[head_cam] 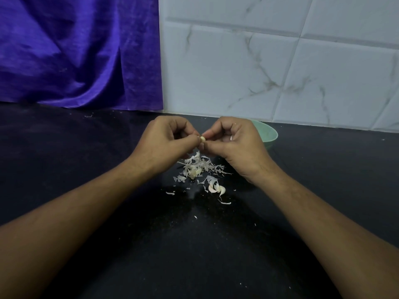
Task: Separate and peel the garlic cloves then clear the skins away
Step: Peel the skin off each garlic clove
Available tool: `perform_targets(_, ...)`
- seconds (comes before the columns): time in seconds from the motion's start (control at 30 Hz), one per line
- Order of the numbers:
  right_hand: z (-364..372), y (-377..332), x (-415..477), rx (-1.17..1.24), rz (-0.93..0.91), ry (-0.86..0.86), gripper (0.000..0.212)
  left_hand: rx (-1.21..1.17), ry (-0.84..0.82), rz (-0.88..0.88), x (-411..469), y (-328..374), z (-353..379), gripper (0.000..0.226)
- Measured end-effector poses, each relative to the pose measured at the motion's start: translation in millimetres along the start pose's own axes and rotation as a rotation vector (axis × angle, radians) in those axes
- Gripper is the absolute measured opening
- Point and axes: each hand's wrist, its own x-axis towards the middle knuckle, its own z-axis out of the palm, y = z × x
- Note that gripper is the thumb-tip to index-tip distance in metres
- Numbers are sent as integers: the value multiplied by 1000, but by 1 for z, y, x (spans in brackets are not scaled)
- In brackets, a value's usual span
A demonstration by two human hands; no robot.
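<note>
**Both hands pinch one garlic clove above the skin pile**

A small pale garlic clove (202, 138) sits btwn the fingertips of both hands, held up off the counter. The left hand (166, 140) pinches it from the left w/ thumb and forefinger, the other fingers curled in toward the palm. The right hand (236, 143) pinches it from the right the same way, fingers bent tight. A thin ring (231, 138) shows on one curled finger. Only a bit of the clove shows, so it's hard to tell whether any skin clings to it.

Just below the hands and a little nearer, a loose pile of papery white skins (199, 167) lies on the black countertop (108, 244). Nearer again and slightly right, a second clove (218, 189) lies among a few skin curls. Stray flakes are scattered around it.

Behind the right hand, toward the far right, stands a pale green bowl (268, 134). It's mostly hidden by the hand, and its inside is not visible.

At the far left a purple cloth (75, 50) hangs down to the counter. At the far right is a white marble-look tile wall (259, 61).

Both bare forearms reach in from the near edge.
</note>
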Motion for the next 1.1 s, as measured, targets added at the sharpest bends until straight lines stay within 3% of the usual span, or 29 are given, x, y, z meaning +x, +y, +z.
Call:
perform_targets(0.5,-5,-4,2,248,142,-48,17,-2,34,-36,1,2,-2,10)
perform_targets(0.9,-8,-5,1,156,121,-51,18,-30,17,-48,0,3,-2,28)
perform_targets(1.1,-8,-7,1,205,113,-16,16,-42,22,-87,2,1,-3,26)
